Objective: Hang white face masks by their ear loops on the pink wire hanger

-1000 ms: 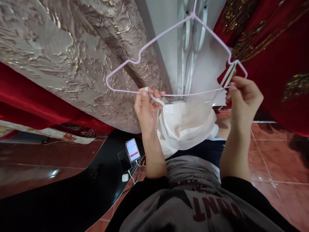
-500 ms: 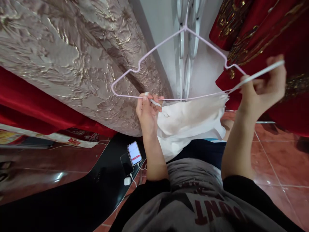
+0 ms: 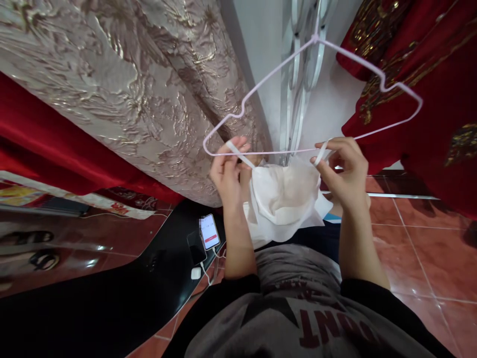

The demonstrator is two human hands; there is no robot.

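Before you: pale-lilac hanger [image 3: 315, 39], right end higher in view. White garment [image 3: 285, 196] hangs bunched just below, straps [image 3: 244, 157] drawn up, fabric perhaps sheer.

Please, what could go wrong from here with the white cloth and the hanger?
The left strap runs over the left hand and might slip off. The white cloth is bunched in folds, so it could twist. The hanger runs out at the picture's top; its support is not visible, so a pull might swing it.

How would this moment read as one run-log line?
left hand: touching left strap | right hand: touching right strap | white cloth: below pink hanger
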